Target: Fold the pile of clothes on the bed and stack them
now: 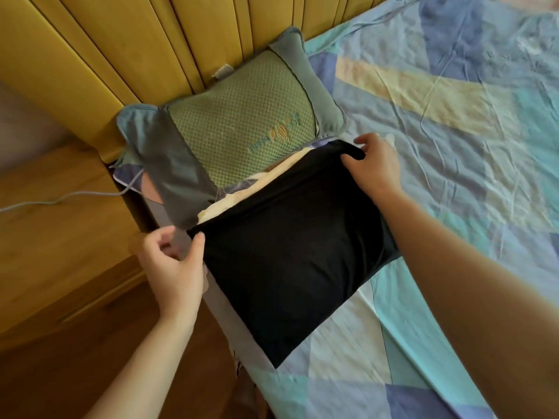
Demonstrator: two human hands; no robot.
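Head view: left hand (pixel 174 267) and right hand (pixel 375 167) each pinch a far corner of the folded black garment (pixel 290 252), laying it atop a cream piece (pixel 211 208) beside the pillow (pixel 242 122); stack apparently near done, no unfolded pile visible on bed (pixel 453 146).

Soft, warm daylight, brightest on the bedsheet (pixel 453 122) toward the upper right, with mild washed-out glare at that far corner. Dimmer left of the sheet, over the wooden floor (pixel 45 373). Faint, diffuse shadows only. Slight motion blur and softness throughout; wide-angle bending of the yellow headboard (pixel 121 40) slats near the edges.
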